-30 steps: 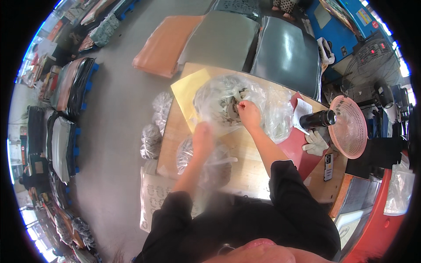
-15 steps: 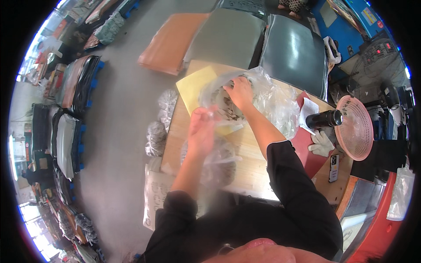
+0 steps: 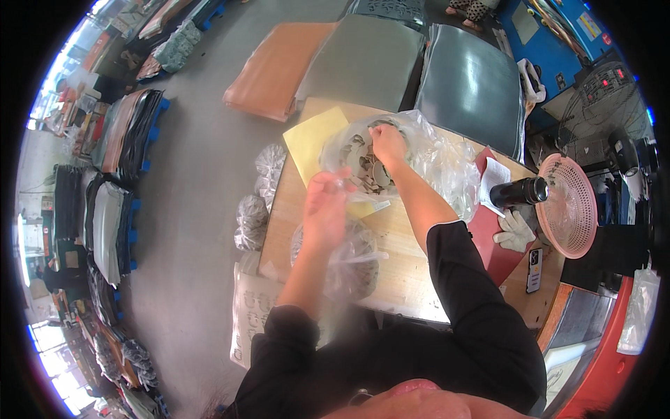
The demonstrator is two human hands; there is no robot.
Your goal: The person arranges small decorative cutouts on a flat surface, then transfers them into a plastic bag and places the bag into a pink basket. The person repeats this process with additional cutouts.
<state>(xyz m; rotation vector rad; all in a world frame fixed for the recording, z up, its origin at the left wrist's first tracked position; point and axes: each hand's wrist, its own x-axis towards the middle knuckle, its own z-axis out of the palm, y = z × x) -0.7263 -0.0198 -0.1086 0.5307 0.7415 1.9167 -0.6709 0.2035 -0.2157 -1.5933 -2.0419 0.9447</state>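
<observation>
On the wooden table (image 3: 412,269), a round, open clear plastic bag (image 3: 337,150) holds many thin, flat grey and whitish cut pieces (image 3: 368,171). My right hand (image 3: 388,144) reaches in at its far side, fingers drawn together over the pieces; whatever they hold is hidden. At the near left rim, my left hand (image 3: 326,195), slightly smeared, has its fingers closed on the bag's edge. Below my left forearm sits a second clear plastic bag (image 3: 352,269), its gathered top toward the right. A yellow sheet (image 3: 310,143) lies partly beneath the open bag.
Crumpled clear plastic (image 3: 447,171) spreads right of the pieces. Beyond it are a black bottle (image 3: 520,191), a white glove (image 3: 514,232), a phone (image 3: 534,271) and a pink basket (image 3: 569,209). Orange (image 3: 279,70), grey (image 3: 363,63) and black sheets (image 3: 471,87) are stacked past the far edge.
My right hand's fingers have drawn together over the pieces, where they were more spread before. My left hand stays near the bag's rim, less blurred, and the view has shifted slightly.
</observation>
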